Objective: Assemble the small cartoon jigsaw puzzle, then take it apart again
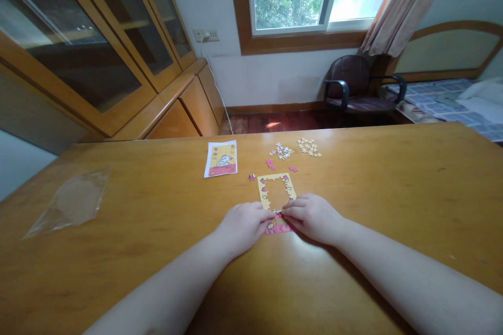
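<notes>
Showing a yellow-bordered, hollow-centred jigsaw puzzle (pixel 275 193).

**Colours on the Table**

The puzzle frame (pixel 263 194) is showing a yellow border dotted with pink and white motifs, with its near edge running pink. The reference card (pixel 221 158) is displaying yellow above pink around a white figure. White pieces (pixel 281 151), yellow pieces (pixel 309 147) and pink pieces (pixel 270 164) are lying grouped. The table (pixel 157 230) is showing honey-brown wood grain.
</notes>
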A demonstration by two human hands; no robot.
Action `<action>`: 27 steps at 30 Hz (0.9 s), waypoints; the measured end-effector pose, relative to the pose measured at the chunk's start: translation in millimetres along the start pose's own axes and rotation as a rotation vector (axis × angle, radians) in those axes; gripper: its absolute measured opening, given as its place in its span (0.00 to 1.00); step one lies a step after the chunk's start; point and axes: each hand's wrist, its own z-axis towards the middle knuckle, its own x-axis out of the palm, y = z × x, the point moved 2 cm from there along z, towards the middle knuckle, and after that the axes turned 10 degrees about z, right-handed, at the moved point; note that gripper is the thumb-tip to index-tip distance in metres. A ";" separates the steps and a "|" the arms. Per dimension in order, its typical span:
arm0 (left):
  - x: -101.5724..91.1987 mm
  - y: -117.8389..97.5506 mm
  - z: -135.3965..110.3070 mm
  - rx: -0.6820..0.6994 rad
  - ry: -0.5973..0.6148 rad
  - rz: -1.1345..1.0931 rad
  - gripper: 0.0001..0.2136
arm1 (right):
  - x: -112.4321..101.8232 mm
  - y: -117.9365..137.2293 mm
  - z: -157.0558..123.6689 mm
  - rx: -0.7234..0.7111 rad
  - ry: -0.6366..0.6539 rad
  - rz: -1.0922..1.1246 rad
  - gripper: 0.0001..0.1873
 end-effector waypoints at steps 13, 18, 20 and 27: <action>2.4 0.0 0.4 0.015 -0.004 0.030 0.13 | -2.2 10.0 -0.5 -0.012 0.127 -0.187 0.10; 0.5 -1.5 0.4 0.006 0.004 0.028 0.13 | -2.6 11.1 -0.4 0.011 0.167 -0.198 0.11; -0.4 -2.1 0.6 0.001 0.008 0.029 0.13 | -3.2 11.7 0.2 0.035 0.188 -0.196 0.11; -0.1 -1.5 0.4 0.008 0.002 0.041 0.13 | -6.0 13.7 2.4 0.122 0.260 -0.175 0.12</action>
